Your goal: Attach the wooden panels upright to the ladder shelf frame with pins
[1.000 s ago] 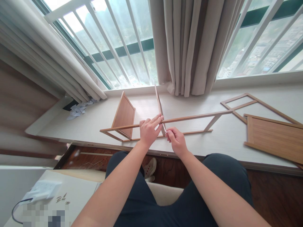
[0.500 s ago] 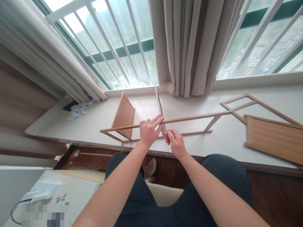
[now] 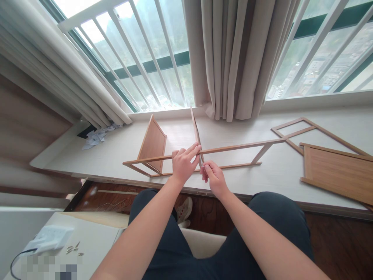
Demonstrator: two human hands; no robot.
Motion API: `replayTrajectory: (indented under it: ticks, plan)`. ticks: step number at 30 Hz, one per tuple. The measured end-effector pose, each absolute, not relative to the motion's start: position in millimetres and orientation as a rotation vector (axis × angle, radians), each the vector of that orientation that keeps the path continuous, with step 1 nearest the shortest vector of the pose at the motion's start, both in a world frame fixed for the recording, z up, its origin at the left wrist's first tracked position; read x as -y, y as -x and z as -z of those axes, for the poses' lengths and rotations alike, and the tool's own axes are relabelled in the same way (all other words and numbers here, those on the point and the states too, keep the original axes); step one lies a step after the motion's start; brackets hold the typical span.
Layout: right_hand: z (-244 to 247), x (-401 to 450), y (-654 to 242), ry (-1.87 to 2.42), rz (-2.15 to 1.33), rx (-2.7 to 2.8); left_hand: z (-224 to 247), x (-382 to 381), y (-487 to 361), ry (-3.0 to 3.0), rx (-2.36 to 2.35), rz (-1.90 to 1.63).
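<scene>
A long wooden frame (image 3: 241,147) stands on edge on the white ledge, with two wooden panels joined across it. My left hand (image 3: 184,163) grips the frame's upper rail where the middle panel (image 3: 194,124) meets it. Just right of that joint, my right hand (image 3: 214,177) is closed in a pinch on a small thin tool, mostly hidden by the fingers, its tip at the joint. The other panel (image 3: 153,146) is upright near the frame's left end.
On the ledge (image 3: 279,167) at right lie a loose wooden frame (image 3: 335,135) and a flat wooden panel (image 3: 335,167). Paper scraps (image 3: 94,138) are at the left. Small metal screws (image 3: 72,248) and a white power strip (image 3: 52,238) rest on a lower-left surface.
My right hand has turned slightly and shifted a little left and down around the small tool. My left hand stays on the rail.
</scene>
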State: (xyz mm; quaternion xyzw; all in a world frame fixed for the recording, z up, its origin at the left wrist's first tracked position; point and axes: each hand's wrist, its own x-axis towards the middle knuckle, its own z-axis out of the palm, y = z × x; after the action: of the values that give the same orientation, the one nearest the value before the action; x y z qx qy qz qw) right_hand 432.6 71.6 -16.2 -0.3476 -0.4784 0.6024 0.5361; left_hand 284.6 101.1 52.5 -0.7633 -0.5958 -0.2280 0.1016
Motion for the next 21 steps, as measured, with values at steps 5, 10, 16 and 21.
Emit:
replayTrajectory:
  ticks: [5,10,16,21]
  plan:
    - [16.5,-71.8,-431.8,0.828,-1.466,1.139,-52.7,-100.8,-284.4,2.259,1.769,0.668]
    - [16.4,-71.4,-431.5,0.838,-1.462,1.153,-52.2,-100.3,-284.3,2.260,1.770,0.668]
    - [16.5,-70.8,-431.4,0.853,-1.455,1.161,-51.2,-100.5,-284.0,2.260,1.763,0.674]
    - [17.8,-70.9,-431.0,0.842,-1.462,1.157,-51.0,-100.5,-283.9,2.255,1.749,0.689]
